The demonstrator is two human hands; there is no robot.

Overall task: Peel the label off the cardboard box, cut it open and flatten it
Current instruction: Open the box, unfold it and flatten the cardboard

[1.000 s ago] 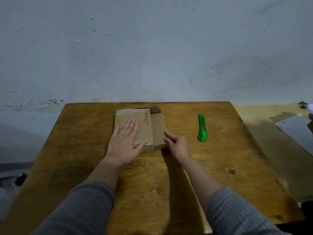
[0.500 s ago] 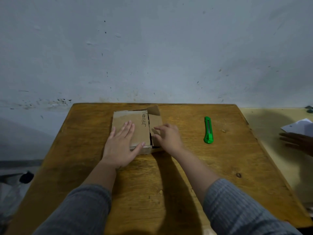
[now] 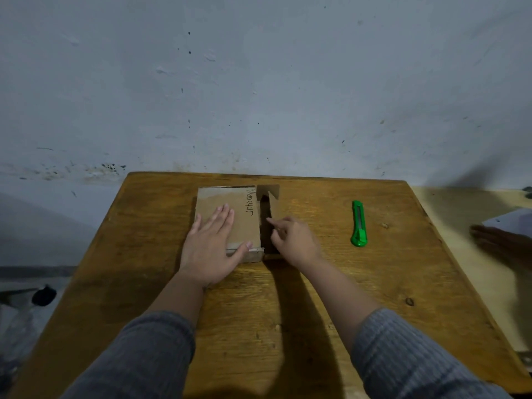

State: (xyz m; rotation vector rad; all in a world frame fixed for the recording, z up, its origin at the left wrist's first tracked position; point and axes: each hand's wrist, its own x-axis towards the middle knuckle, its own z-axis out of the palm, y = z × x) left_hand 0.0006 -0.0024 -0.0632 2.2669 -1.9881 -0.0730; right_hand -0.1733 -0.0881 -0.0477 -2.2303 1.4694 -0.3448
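A brown cardboard box (image 3: 227, 198) with handwritten black lettering lies flat near the far edge of the wooden table (image 3: 374, 286). My left hand (image 3: 213, 246) presses flat on its top, fingers straight. The box's right side flap (image 3: 273, 204) stands raised, with a dark gap between it and the top panel. My right hand (image 3: 293, 240) has its fingers curled at this flap's near end and grips it, index finger reaching into the gap. A green utility knife (image 3: 359, 223) lies on the table to the right of the box, apart from both hands.
A grey wall rises directly behind the table. To the right stands a lighter table (image 3: 449, 208) with white paper (image 3: 512, 223) on it, and another person's blurred hand (image 3: 501, 240) moves there. Dark objects lie on the floor at the left.
My right hand moved from the box's front corner onto the side flap, and the flap now stands raised. The left hand stayed flat on the box.
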